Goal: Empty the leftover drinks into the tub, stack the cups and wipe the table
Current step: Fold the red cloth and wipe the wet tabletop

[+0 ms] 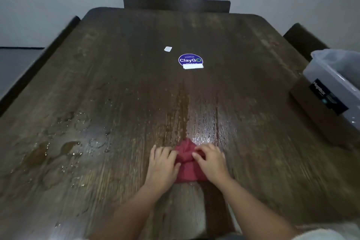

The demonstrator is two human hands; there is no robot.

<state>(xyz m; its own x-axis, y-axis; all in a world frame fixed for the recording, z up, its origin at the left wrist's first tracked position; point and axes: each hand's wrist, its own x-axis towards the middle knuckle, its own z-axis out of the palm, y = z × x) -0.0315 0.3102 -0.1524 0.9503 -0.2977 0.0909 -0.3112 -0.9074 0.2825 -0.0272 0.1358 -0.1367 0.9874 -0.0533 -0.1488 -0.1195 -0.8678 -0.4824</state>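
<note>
A bunched red cloth [187, 163] lies on the dark wooden table [136, 84] near its front edge. My left hand [162, 163] presses on the cloth's left side, fingers bent over its edge. My right hand [211, 160] grips the cloth's right side, fingertips pinching a fold. Wet streaks [196, 122] shine on the wood just beyond the cloth. Puddles and droplets [66, 142] spread over the table's left part. The clear plastic tub [331, 87] stands at the table's right edge, partly out of frame. No cups are visible.
A round blue sticker [190, 60] with a white label and a small white tag [168, 49] sit on the table's far middle. Dark chair backs stand at the far side [176, 4], the left [39, 60] and the right [303, 39]. A grey wall is behind.
</note>
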